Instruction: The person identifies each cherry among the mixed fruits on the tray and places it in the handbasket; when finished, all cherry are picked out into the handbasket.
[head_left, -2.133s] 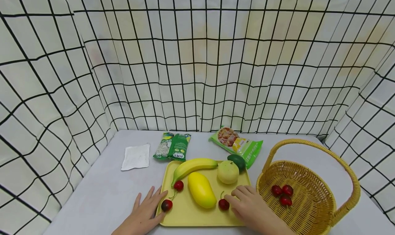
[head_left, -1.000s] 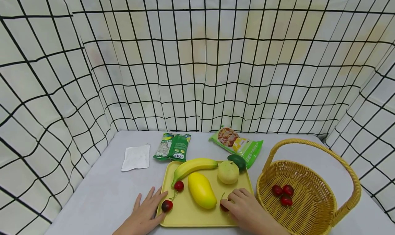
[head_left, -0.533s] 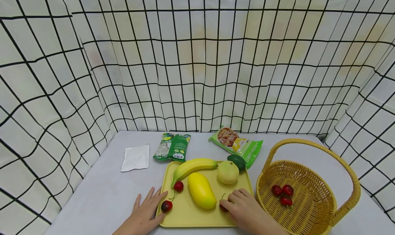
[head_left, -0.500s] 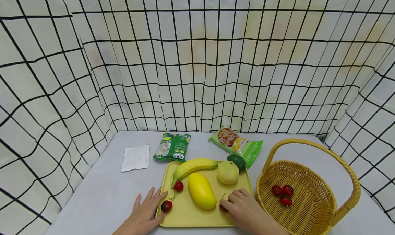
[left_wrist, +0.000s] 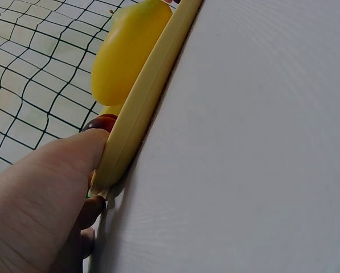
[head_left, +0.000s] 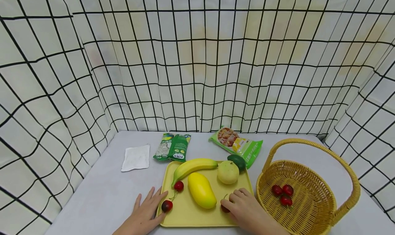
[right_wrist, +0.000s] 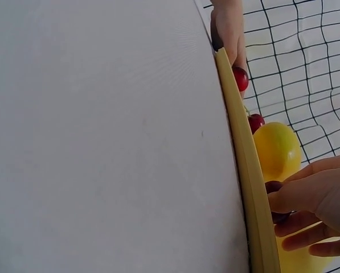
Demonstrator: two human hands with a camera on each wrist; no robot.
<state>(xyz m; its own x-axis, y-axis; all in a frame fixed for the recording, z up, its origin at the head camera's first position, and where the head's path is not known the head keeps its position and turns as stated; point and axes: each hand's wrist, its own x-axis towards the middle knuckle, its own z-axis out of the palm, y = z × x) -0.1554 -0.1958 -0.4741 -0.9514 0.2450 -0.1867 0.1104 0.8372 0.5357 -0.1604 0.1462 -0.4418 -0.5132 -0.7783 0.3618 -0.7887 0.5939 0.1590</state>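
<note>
A yellow tray [head_left: 191, 219] bears a banana [head_left: 192, 166], a yellow mango [head_left: 202, 190], a pale round pear-like fruit [head_left: 228, 172], a dark green fruit [head_left: 237, 162] and cherries. My left hand [head_left: 143, 211] rests at the tray's left edge with its fingers spread; two cherries, one red [head_left: 178, 186] and one darker [head_left: 167, 206], lie beside it. Near the tray's right front, my right hand [head_left: 243, 209] pinches a dark red cherry [head_left: 224, 209] between thumb and fingers. That cherry [right_wrist: 273, 186] is partly covered by the thumb in the right wrist view.
Right of the tray stands a wicker basket [head_left: 311, 221] with a tall handle and 3 cherries [head_left: 286, 200] inside. Behind the tray lie a green snack packet [head_left: 172, 146] and a light green bag [head_left: 239, 144]. A white tissue square [head_left: 135, 157] is at the left.
My right hand has shifted slightly left and its fingers have come down around the cherry, whose stem has tilted a little. The left hand has stayed at the tray edge.
</note>
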